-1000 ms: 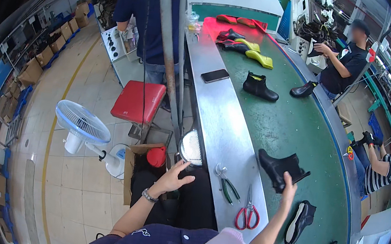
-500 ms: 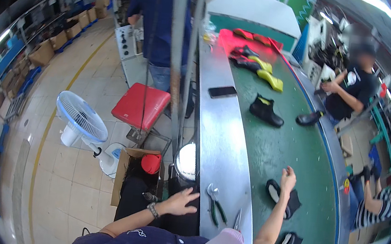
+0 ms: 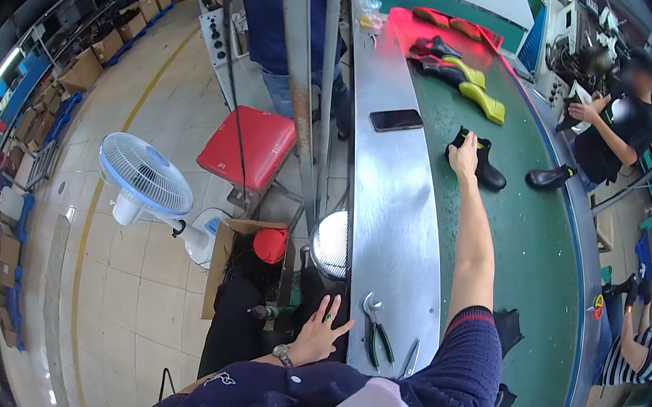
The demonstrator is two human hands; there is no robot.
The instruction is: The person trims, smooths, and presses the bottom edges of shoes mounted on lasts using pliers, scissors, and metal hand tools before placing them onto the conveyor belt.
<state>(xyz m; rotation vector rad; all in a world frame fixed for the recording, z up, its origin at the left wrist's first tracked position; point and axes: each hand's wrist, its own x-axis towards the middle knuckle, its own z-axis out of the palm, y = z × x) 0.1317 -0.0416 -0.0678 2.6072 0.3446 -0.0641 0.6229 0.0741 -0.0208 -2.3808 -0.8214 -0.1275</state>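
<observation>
Stretched far forward, my right hand [image 3: 464,152] is closed on the upper of a black ankle boot [image 3: 491,176] with a yellow-green lining, which is on the green belt [image 3: 498,247]. Its toe points to the right and toward me. Close to my body my left hand [image 3: 317,334] is spread, a ring and a watch on it, holding nothing, beside the metal edge strip [image 3: 390,203]. Just right of it, green-handled pliers [image 3: 377,334] and a small pointed tool [image 3: 412,359] lie on that strip. My right arm and sleeve partly hide more black footwear [image 3: 508,329] on the belt.
A phone [image 3: 396,120] lies on the strip. Yellow shoe lasts [image 3: 484,103] and dark and red pieces are farther up the belt. One black shoe [image 3: 549,177] sits near a co-worker [image 3: 620,124] at right. A fan [image 3: 144,175], red stool [image 3: 249,146] and upright post [image 3: 302,64] stand left.
My right hand has moved forward from the near shoe to the boot farther up and closed on it. My left hand has shifted slightly, its fingers spreading wider.
</observation>
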